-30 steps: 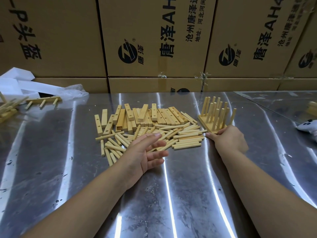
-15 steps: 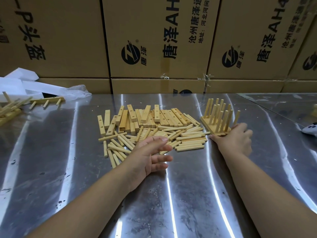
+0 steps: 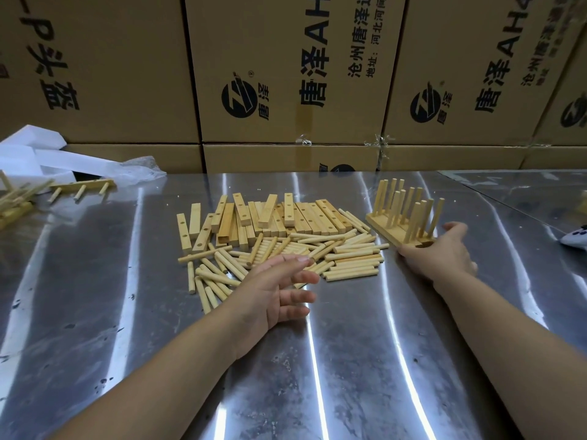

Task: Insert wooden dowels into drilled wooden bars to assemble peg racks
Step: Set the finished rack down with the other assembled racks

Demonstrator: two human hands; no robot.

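Your left hand (image 3: 279, 293) hovered over the near side of the loose dowels (image 3: 346, 258), its fingers (image 3: 301, 277) spread, nearly straight and holding nothing. Your right hand (image 3: 441, 255) touched the near end of the assembled peg racks (image 3: 400, 214), fingers extended and apart, gripping nothing. Those racks stood with pegs upright, just right of the pile, toward the far edge of the table (image 3: 365, 360). Behind the dowels lay the drilled bars (image 3: 286, 217). 1 finished rack (image 3: 81, 187) lay near the far-left corner, before cardboard boxes (image 3: 286, 74).
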